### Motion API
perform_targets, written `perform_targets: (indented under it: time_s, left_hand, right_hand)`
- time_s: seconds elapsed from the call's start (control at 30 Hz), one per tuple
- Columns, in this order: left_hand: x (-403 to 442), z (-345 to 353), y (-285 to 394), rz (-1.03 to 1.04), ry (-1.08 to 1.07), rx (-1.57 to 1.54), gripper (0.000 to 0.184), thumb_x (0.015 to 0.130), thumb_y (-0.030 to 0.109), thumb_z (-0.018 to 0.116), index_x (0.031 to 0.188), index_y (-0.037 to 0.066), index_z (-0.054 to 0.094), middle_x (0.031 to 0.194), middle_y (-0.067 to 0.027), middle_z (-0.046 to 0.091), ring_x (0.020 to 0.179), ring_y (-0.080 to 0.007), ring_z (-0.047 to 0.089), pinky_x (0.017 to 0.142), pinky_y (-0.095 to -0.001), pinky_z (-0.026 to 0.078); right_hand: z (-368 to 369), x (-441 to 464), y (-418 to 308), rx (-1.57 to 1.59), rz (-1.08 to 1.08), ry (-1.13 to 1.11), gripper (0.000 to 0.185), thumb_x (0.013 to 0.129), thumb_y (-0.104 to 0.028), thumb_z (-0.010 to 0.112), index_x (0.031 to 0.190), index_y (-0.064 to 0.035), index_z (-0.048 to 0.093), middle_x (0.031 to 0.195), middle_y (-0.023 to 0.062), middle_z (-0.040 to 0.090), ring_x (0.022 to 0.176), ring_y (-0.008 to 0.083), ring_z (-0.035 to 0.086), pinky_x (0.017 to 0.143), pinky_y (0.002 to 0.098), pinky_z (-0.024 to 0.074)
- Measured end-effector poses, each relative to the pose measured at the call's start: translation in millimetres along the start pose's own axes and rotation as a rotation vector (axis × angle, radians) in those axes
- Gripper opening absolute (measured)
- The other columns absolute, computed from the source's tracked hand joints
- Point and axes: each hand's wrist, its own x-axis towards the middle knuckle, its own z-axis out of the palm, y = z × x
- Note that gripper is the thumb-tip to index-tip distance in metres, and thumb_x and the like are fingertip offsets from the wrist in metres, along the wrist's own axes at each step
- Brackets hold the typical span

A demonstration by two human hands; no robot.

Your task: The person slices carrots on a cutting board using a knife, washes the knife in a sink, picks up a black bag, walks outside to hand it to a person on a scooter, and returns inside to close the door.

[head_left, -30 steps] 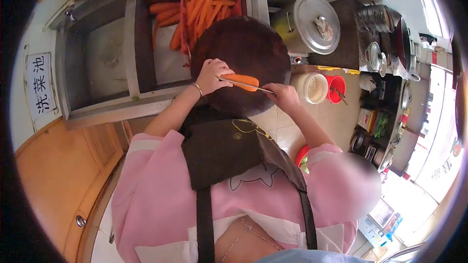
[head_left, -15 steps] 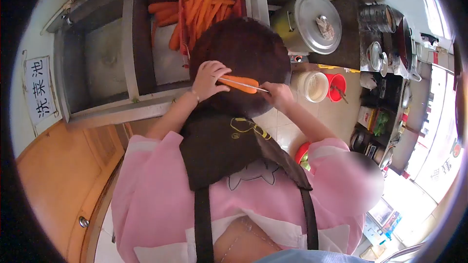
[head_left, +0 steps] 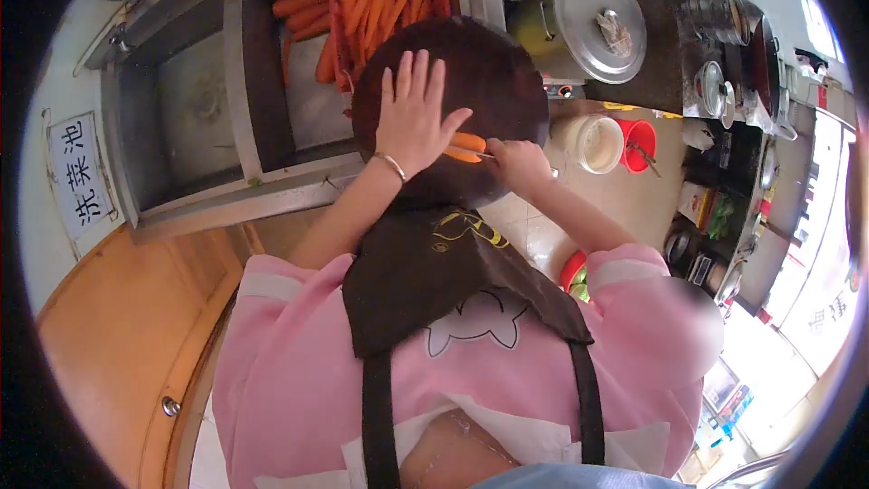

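Note:
On a dark round chopping board (head_left: 493,54) lies an orange carrot (head_left: 467,140), partly hidden behind my left hand. My left hand (head_left: 412,118) is flat with fingers spread and holds nothing; its thumb reaches close to the carrot's end. Whether the palm touches carrot or board I cannot tell. My right hand (head_left: 522,165) is closed around the handle of a knife (head_left: 480,155), whose thin blade runs along the carrot. Most of the handle is hidden in the fist, and the blade's far end is behind my left hand.
A red basket (head_left: 340,59) of carrots stands in the metal sink (head_left: 237,81) beyond the board, with loose carrots (head_left: 303,11) beside it. To the right are a large lidded pot (head_left: 579,45), a white bucket (head_left: 597,147) and a red bucket (head_left: 640,133).
My left hand has let go of the carrot and blade and opened flat, fingers stretched away from me. My right hand still grips the knife.

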Motion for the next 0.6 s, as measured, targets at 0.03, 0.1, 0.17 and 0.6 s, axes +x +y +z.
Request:
perform_targets:
  time_s: [0.03,0.1,0.17,0.6]
  left_hand:
    - [-0.1,-2.9,6.6,-0.003,-0.007,0.0,0.074,0.088,0.053,0.051,0.142,0.004,0.036,0.149,-0.0196,0.03,0.14,-0.0382,0.022,0.11,-0.0587,0.018]
    - [1.6,-13.1,29.7,0.055,-0.046,0.072,0.074,0.088,0.054,0.051,0.141,0.004,0.037,0.149,-0.0186,0.03,0.14,-0.0372,0.022,0.11,-0.0585,0.019]
    - [1.8,-15.2,36.3,0.077,-0.063,0.081,0.075,0.087,0.055,0.052,0.14,0.004,0.039,0.148,-0.0173,0.033,0.14,-0.0365,0.024,0.11,-0.0579,0.02]
    - [-2.1,22.3,-17.5,-0.07,-0.006,-0.037,0.071,0.084,0.06,0.055,0.129,0.005,0.051,0.135,-0.0208,0.047,0.129,-0.0375,0.04,0.104,-0.0504,0.034]
  right_hand:
    - [12.7,-1.4,10.5,0.048,-0.042,0.068,0.018,0.083,-0.024,0.062,0.095,-0.0105,0.058,0.078,0.013,0.065,0.072,0.0342,0.064,0.064,0.0462,0.0505]
    - [37.5,-0.6,27.3,0.093,-0.087,0.136,0.018,0.083,-0.023,0.062,0.094,-0.0103,0.057,0.078,0.013,0.065,0.072,0.0345,0.064,0.064,0.0463,0.0506]
    - [58.3,-0.3,38.3,0.235,-0.174,0.276,0.019,0.083,-0.025,0.062,0.091,-0.0093,0.054,0.077,0.0127,0.065,0.07,0.0352,0.064,0.063,0.0466,0.0505]
    - [17.1,11.9,-7.5,-0.002,0.015,0.037,0.027,0.088,-0.03,0.057,0.098,-0.0059,0.049,0.076,0.0164,0.067,0.069,0.0363,0.067,0.06,0.048,0.053]
